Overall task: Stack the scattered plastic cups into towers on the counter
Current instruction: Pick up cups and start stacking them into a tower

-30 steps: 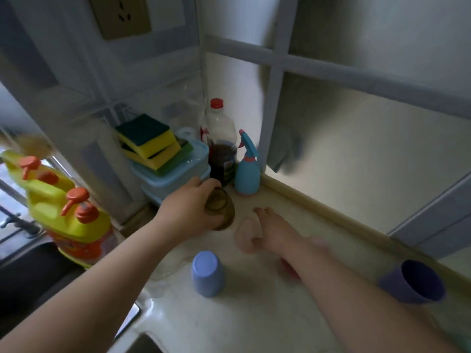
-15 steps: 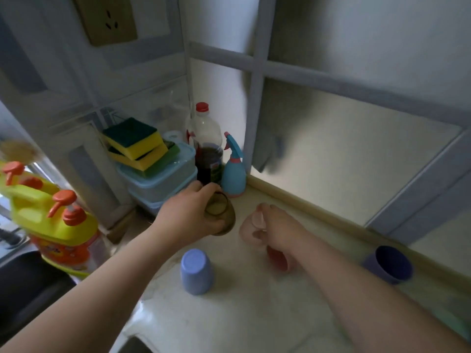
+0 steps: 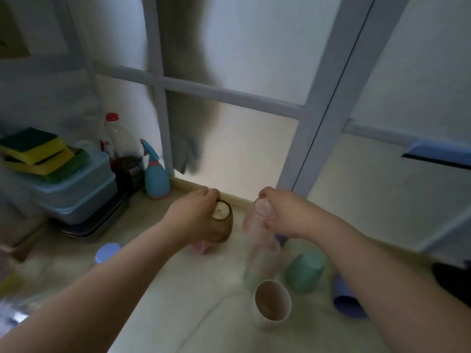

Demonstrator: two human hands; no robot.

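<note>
My left hand grips a brown translucent cup by its rim, held above the pale counter. My right hand holds a pale pink translucent cup by its rim, a hand's width to the right of the brown one. Below the brown cup a pink cup peeks out. A blue cup stands upside down at the left. Near my right arm are a beige upright cup, a green upside-down cup, a clear cup and a purple cup on its side.
At the back left stand blue lidded boxes with sponges on top, a dark-liquid bottle and a teal spray bottle. A frosted window frame runs along the counter's far edge.
Both hands have lifted their cups and shifted right along the counter. The view has swung right, bringing the beige, green and clear cups into sight and dropping the yellow bottles out.
</note>
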